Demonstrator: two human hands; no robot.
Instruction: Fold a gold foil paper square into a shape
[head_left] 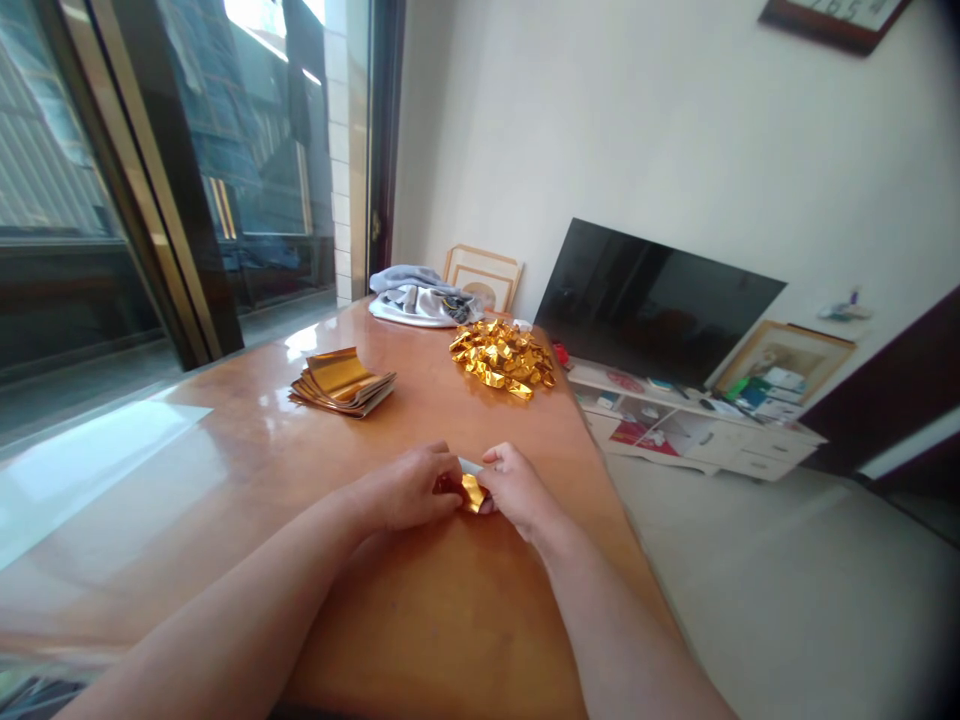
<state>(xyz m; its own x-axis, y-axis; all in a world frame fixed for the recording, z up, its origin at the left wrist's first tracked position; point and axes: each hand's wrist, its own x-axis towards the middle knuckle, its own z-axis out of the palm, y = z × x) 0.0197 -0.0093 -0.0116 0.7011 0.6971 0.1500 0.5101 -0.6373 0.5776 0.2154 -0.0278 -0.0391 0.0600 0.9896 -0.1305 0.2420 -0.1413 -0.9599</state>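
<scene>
Both my hands meet over the wooden table (450, 590), gripping one small sheet of gold foil paper (472, 493) between them. My left hand (420, 487) has its fingers curled on the sheet's left side. On the other side, my right hand (517, 490) pinches it between thumb and fingers. Part of the paper shows a pale underside at its top edge; the rest is hidden by my fingers. A stack of flat gold foil sheets (341, 385) lies farther off to the left. Beyond my hands rests a heap of folded gold foil pieces (502, 357).
Bundled grey and white cloth (420, 298) sits at the table's far end, near a framed picture (484, 275). The table's right edge drops to a tiled floor (720, 560). A television (652, 300) stands above a white cabinet (712, 435). Glass doors (247, 150) line the left.
</scene>
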